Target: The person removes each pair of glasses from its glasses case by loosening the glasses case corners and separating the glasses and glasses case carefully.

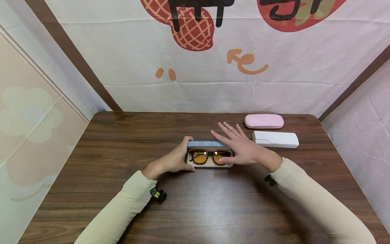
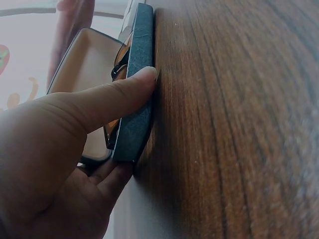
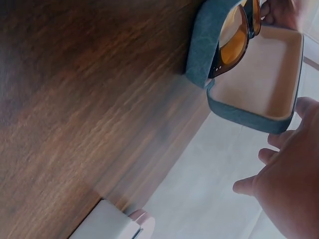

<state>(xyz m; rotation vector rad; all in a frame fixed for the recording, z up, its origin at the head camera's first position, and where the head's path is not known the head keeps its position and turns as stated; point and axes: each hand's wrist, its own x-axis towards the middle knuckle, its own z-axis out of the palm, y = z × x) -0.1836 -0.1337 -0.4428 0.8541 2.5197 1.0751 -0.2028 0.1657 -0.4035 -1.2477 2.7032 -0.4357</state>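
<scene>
A blue-grey glasses case (image 1: 207, 143) stands with its lid raised on the table. Inside lies a pair of dark-framed sunglasses (image 1: 200, 157) with orange lenses. My left hand (image 1: 172, 158) grips the case's left end; in the left wrist view the thumb presses the front wall (image 2: 142, 45) and the other fingers lie behind. My right hand (image 1: 243, 147) hovers at the right end with its fingers spread, covering part of the case. In the right wrist view its fingertips are close to the raised lid (image 3: 256, 74); whether they touch it I cannot tell.
A pink case (image 1: 263, 121) lies at the back right of the wooden table (image 1: 195, 210). Just in front of it is a white case (image 1: 275, 139), close to my right hand. Behind the table's far edge hangs a printed cloth (image 1: 201, 95).
</scene>
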